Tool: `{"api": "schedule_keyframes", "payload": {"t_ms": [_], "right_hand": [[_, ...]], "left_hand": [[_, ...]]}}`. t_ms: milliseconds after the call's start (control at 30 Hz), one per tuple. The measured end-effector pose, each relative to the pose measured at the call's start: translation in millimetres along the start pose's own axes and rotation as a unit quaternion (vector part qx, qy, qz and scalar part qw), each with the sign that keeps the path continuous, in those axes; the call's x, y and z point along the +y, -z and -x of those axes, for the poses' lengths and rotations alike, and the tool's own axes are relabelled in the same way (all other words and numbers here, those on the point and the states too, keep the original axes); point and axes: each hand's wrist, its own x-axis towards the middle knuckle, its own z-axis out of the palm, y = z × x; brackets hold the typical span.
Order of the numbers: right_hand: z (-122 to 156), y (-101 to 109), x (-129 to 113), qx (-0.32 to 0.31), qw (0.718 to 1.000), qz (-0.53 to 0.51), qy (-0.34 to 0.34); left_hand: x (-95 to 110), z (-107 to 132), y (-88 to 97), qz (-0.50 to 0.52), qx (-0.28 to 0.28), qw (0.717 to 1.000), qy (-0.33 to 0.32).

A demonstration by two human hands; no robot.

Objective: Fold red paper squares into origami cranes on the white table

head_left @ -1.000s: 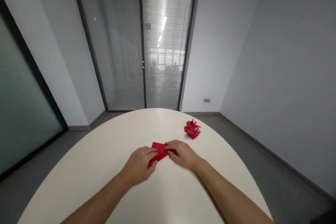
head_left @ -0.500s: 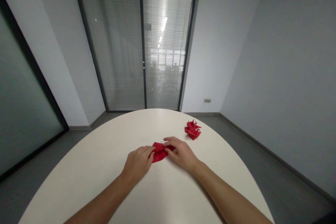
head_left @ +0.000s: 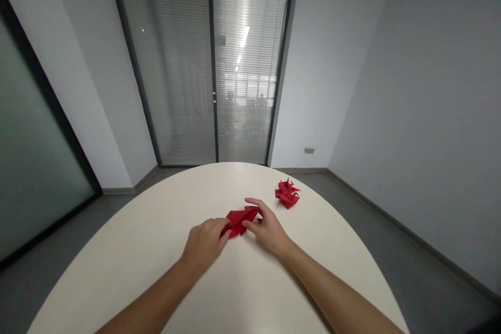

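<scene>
Left hand [head_left: 205, 239]: palm turned down at the left end of the red paper [head_left: 237, 219]; thumb and fingers are closed together on that end.
Red paper: located between the two hands, over the table [head_left: 230, 289]; its long axis is slanted from near left to far right. It is placed to the right of the left hand and to the left of the right hand [head_left: 270, 227]; neither hand is nearer, as it is touched by both.
Right hand: thumb is laid against the paper, index finger is held apart above it; whether the paper is pinched cannot be told.
Folded red cluster [head_left: 287, 194]: set beyond the right hand, untouched; its pieces are overlapped and cannot be counted.
Hidden parts: the paper's left tip and part of its right end are covered by fingers; its creases are hardly resolved.
</scene>
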Motion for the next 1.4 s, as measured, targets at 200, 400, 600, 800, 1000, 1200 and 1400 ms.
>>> {"api": "schedule_keyframes", "payload": {"t_ms": [200,400,600,800,1000,1200,1400], "right_hand": [[0,-2,-3,0.005,0.999,0.002,-0.038],[0,-3,1,0.003,1.0,0.004,0.011],[0,-1,5,-0.037,0.999,0.026,0.022],[2,-2,2,-0.095,0.993,0.067,0.031],[3,1,-1,-0.137,0.973,0.149,0.114],[0,14,7,-0.167,0.925,0.286,0.187],[3,16,2,-0.207,0.9,0.333,0.189]], "left_hand": [[2,-2,0.8,0.0,0.012,1.0,0.027],[-3,-5,-7.4,0.113,0.069,0.987,0.094],[-14,-9,-19.9,0.276,0.113,0.948,0.114],[-23,-15,-27.5,0.354,0.125,0.92,0.111],[-25,-18,-35.8,0.418,0.116,0.896,0.093],[-33,-16,-39.0,0.329,0.089,0.936,0.091],[-24,-13,-28.8,0.252,0.102,0.961,0.052]]}}
